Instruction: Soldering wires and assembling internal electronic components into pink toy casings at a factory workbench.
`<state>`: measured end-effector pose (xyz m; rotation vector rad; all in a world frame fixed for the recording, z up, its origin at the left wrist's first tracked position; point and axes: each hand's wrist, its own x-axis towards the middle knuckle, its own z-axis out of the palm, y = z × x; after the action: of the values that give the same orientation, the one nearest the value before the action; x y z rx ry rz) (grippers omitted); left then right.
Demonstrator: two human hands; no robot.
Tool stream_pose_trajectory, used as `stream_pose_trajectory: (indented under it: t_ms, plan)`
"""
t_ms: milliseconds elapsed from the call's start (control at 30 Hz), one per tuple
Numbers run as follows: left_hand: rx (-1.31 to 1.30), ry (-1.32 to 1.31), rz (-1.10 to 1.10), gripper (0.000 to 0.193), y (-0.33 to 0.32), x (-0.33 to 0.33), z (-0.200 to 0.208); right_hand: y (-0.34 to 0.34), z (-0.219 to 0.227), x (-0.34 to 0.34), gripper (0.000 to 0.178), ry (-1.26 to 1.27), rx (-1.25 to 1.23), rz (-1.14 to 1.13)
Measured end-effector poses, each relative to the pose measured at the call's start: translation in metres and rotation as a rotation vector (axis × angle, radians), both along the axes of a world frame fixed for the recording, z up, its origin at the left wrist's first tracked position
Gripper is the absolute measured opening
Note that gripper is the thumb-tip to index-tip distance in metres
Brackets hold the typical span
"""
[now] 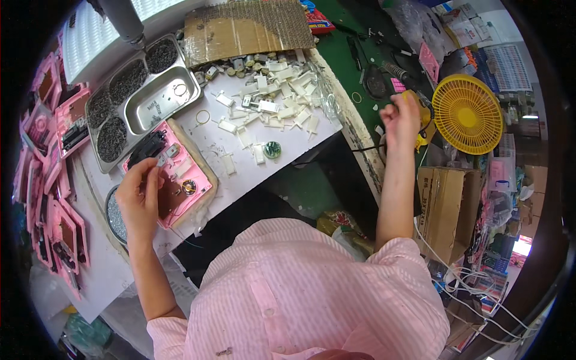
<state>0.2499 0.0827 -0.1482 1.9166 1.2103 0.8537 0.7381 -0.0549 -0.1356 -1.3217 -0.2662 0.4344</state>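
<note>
In the head view, find the open pink plastic housing (pixel 194 171) lying on a beige slab (pixel 193 141), just beside the silver metal tray (pixel 143 114) of small dark pieces (pixel 127 81). See the left hand (pixel 138 195) over the housing's left side, with thumb and fingertips drawn together; impossible to tell whether pinching a part. See the right hand (pixel 403 123) raised well apart, near the round yellow lattice basket (pixel 468 117), with fingers curled; impossible to tell whether holding anything. Probably best to brace the housing, seat parts squarely, and avoid knocking the round gold-and-dark component (pixel 189 188).
</note>
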Motion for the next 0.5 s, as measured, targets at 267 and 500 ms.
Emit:
stream_pose_trajectory:
  t_ms: [267, 500]
  plan:
    - [0.007, -0.011, -0.036, 0.013, 0.006, 0.006, 0.003, 0.012, -0.015, 0.073, 0.021, -0.351, -0.112, -0.422]
    - [-0.153, -0.186, 0.094, 0.012, -0.006, 0.005, -0.001, -0.058, 0.010, 0.038, 0.018, 0.097, 0.408, 0.135]
